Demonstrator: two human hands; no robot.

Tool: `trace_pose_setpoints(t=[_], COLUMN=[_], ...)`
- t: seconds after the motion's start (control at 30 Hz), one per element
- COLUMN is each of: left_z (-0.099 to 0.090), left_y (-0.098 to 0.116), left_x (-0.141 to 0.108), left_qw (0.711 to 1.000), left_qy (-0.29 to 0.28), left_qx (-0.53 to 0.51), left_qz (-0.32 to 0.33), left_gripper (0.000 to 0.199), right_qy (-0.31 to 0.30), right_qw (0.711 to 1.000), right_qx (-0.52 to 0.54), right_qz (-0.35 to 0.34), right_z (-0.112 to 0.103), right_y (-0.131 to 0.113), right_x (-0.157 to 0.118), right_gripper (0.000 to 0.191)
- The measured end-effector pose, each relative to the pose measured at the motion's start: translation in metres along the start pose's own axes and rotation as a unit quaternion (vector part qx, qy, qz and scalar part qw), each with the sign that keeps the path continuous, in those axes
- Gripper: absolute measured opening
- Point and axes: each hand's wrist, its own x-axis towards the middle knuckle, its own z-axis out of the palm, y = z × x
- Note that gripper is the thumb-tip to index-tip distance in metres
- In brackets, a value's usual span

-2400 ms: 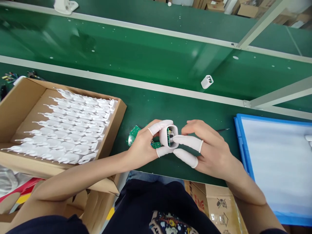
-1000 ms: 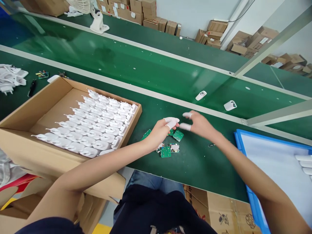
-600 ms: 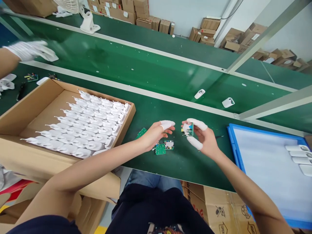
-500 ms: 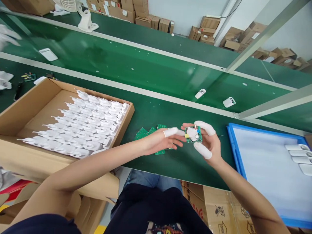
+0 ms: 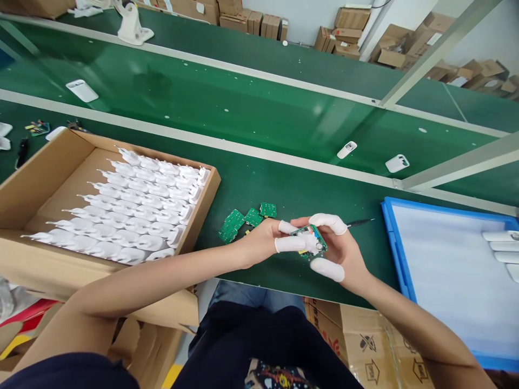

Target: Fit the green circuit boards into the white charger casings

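A small green circuit board (image 5: 323,246) with a white blob and tiny parts on its face is held above the bench, slightly tilted. My left hand (image 5: 265,240), with white finger cots on thumb and forefinger, pinches its left side. Around the right side of the board curl the fingers of my right hand (image 5: 344,251), also in white cots; part of its grip is hidden. Several more green circuit boards (image 5: 232,224) lie on the bench just beyond my left hand. Behind my right hand lies a dark thin-tipped tool (image 5: 360,222).
At left stands a cardboard box (image 5: 203,216) with rows of white plastic housings (image 5: 133,216). A blue-rimmed tray (image 5: 395,248) at right holds several white cases (image 5: 503,246). A metal rail (image 5: 259,158) crosses behind, with white devices (image 5: 347,149) beyond it.
My left thumb and forefinger have closed on the board, which has moved slightly left and down and turned. The thin-tipped tool shows more. A gloved hand at far left has left view.
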Motion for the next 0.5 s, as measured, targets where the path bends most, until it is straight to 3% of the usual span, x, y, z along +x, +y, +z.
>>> trace_pose_setpoints(t=[0.13,0.27,0.37,0.5], left_z=[0.001,-0.002,-0.004,-0.006], left_y=[0.001,0.003,0.004,-0.001], left_x=[0.001,0.000,-0.001,0.000], left_qw=[0.994,0.974,0.983,0.997], left_qy=[0.056,0.100,0.041,-0.040], left_qx=[0.089,0.181,0.156,0.047], left_qz=[0.043,0.091,0.086,0.037], left_gripper=[0.021,0.029,0.034,0.041], right_qy=[0.020,0.021,0.025,0.073], right_qw=[0.973,0.930,0.931,0.961], right_qx=[-0.217,-0.331,-0.321,-0.224], right_qz=[-0.074,-0.160,-0.170,-0.145], right_z=[-0.007,-0.011,-0.013,-0.015], right_y=[0.000,-0.004,-0.006,-0.004], right_x=[0.005,0.008,0.007,-0.001], right_gripper=[0.055,0.059,0.057,0.047])
